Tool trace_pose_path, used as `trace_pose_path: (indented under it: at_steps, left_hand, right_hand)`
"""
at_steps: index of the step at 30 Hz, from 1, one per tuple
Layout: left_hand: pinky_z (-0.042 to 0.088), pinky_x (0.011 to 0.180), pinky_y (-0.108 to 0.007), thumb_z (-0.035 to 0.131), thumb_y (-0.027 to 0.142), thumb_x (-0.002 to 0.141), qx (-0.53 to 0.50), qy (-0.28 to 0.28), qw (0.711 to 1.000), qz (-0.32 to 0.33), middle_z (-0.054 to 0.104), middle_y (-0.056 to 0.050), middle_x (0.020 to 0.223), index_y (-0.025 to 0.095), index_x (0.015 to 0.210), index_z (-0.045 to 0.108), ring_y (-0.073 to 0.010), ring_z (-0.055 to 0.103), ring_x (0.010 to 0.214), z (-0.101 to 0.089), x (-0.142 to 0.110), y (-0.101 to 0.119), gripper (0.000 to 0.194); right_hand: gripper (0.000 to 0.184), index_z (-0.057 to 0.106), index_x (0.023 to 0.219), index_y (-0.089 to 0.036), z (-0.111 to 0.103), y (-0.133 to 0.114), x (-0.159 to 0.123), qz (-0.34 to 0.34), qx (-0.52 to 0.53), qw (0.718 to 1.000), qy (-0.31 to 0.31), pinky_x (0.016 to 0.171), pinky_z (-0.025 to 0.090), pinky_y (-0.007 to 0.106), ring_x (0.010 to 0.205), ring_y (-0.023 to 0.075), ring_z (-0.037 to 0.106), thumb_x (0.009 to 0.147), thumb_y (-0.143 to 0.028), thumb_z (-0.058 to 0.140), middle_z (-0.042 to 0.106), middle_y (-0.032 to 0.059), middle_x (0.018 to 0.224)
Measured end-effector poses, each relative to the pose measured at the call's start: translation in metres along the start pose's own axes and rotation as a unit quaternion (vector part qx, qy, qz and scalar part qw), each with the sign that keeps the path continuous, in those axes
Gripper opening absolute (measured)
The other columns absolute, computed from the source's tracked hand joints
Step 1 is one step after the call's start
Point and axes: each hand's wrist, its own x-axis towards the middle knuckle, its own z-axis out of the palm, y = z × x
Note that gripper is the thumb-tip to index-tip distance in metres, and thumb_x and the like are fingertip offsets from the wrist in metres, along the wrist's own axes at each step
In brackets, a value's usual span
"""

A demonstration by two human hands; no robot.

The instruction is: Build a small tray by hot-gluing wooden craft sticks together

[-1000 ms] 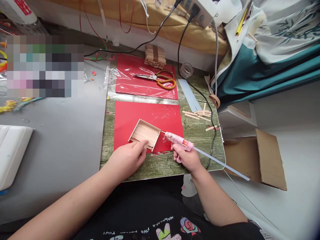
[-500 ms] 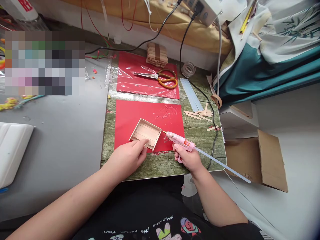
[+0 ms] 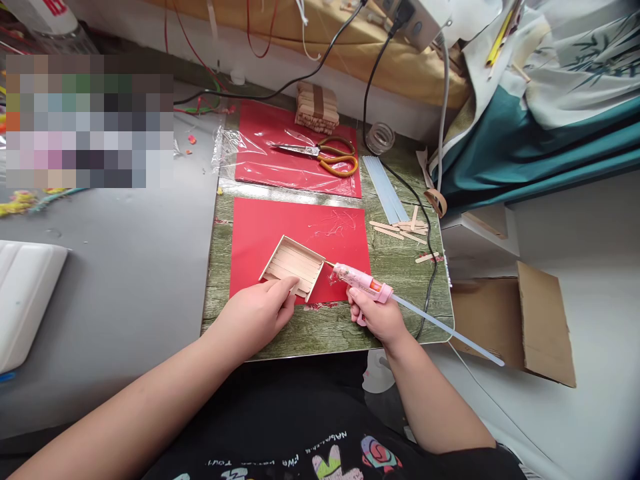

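Observation:
My left hand (image 3: 267, 308) pinches the near edge of a shallow tray made of wooden craft sticks (image 3: 295, 263), with low rims along its sides. The tray is tilted over a red sheet (image 3: 260, 220); my fingers hide its near left part. My right hand (image 3: 376, 313) is wrapped round the grip of a pink hot glue gun (image 3: 357, 279). Its metal nozzle touches, or nearly touches, the right corner of the tray. A long translucent glue stick (image 3: 450, 331) juts out of the gun's back. Thin glue strings lie on the red sheet.
Orange-handled scissors (image 3: 320, 152) lie on wrapped red sheets (image 3: 260, 160), beside a bundle of craft sticks (image 3: 317, 108). To the right are spare glue sticks (image 3: 385, 190), loose craft sticks (image 3: 400, 230), a glass jar (image 3: 381, 139) and a black cord (image 3: 419, 200). A cardboard box (image 3: 487, 313) stands beyond the table's edge.
The view has shifted slightly. Both hands keep their holds, and the glue gun's nozzle stays at the tray's right corner.

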Motion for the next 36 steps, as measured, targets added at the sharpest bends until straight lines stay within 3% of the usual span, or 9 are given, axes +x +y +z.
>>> trace_pose_path:
  at_steps: [6,36]
  left_hand:
    - [0.028,0.054,-0.03,0.047,0.026,0.106,-0.001,0.001,1.0,0.0,0.064,0.001,0.076,0.02,0.127,0.063,-0.0155,0.057,0.062,-0.0006,0.0004,0.0008,0.028]
    - [0.03,0.055,-0.028,0.05,0.026,0.104,-0.002,-0.016,1.0,-0.017,0.069,-0.001,0.08,0.021,0.129,0.063,-0.0166,0.061,0.066,-0.0022,0.0016,0.0015,0.029]
  right_hand:
    - [0.045,0.063,0.076,-0.022,0.0032,-0.0057,-0.0012,0.005,0.014,1.0,0.009,0.047,0.049,0.026,0.049,0.0134,0.054,0.079,-0.064,0.08,0.055,-0.0028,0.056]
    - [0.043,0.06,0.076,-0.021,-0.0011,-0.001,0.0006,0.007,0.006,1.0,-0.006,0.047,0.049,0.024,0.048,0.0115,0.053,0.083,-0.06,0.078,0.055,-0.003,0.058]
